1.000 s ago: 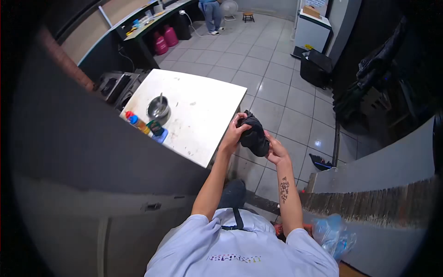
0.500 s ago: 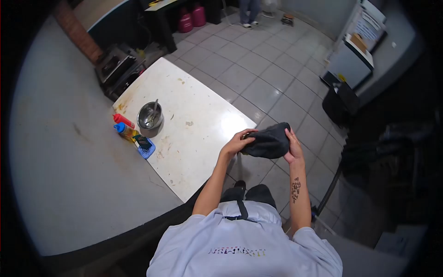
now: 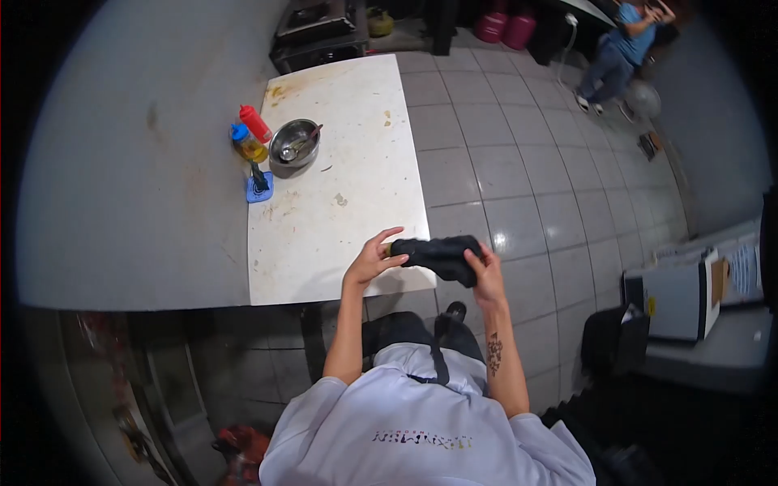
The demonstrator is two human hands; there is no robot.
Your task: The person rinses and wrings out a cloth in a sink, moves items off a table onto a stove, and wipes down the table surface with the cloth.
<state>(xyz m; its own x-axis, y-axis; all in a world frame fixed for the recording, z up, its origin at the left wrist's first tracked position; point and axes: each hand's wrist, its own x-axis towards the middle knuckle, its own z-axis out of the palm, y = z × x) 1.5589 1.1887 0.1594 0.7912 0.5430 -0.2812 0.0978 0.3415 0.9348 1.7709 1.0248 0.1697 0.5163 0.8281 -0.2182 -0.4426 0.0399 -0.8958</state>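
Note:
A black, soft cloth-like item (image 3: 438, 256) is stretched between my two hands near the front right corner of the white table (image 3: 365, 162). My left hand (image 3: 375, 257) pinches its left end, where a small yellowish part shows between the fingers. Around its right end are the fingers of my right hand (image 3: 484, 271), with the thumb on top. What exactly the item is, I cannot make out. On the table, up and left of my hands, sits a metal bowl (image 3: 284, 154) with a utensil in it.
A red bottle (image 3: 256, 124), a blue-capped bottle (image 3: 249, 144) and a blue dish (image 3: 259, 187) stand along the wall. A stove (image 3: 318, 28) is behind the table. Another person (image 3: 620, 53) stands far right. A black bin (image 3: 614, 336) is at right.
The view has swung left, so the table now lies in front of me. The black item has gone from bunched, to spread wide, to long and narrow, still in both hands.

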